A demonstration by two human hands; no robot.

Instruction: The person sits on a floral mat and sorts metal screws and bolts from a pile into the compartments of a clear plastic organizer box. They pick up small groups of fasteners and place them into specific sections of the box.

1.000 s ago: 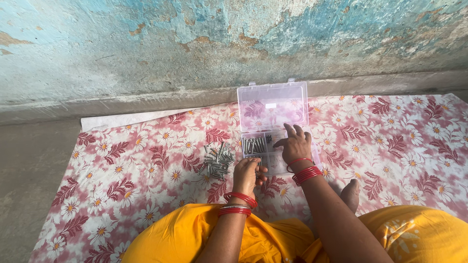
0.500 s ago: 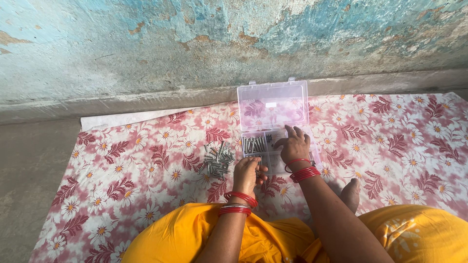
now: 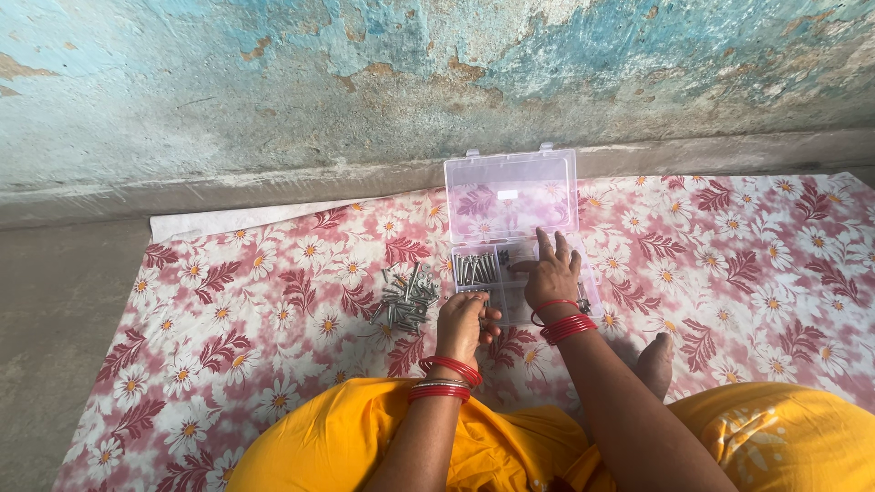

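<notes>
Clear plastic makes up the compartment box (image 3: 510, 239), which lies on the flowered cloth (image 3: 273, 273) with its lid swung open toward the wall (image 3: 273, 82). The right hand (image 3: 550, 270) rests flat on the box's tray, fingers spread and clamped on nothing. Just left of that hand, one compartment holds a row of silver screws (image 3: 477, 270). The left hand (image 3: 465, 326) sits at the near edge of the box, fingers curled together; whether it grips anything I cannot tell. Left of this hand, a loose pile of screws (image 3: 406, 299) lies on the cloth. Red bangles (image 3: 567, 325) ring both wrists.
</notes>
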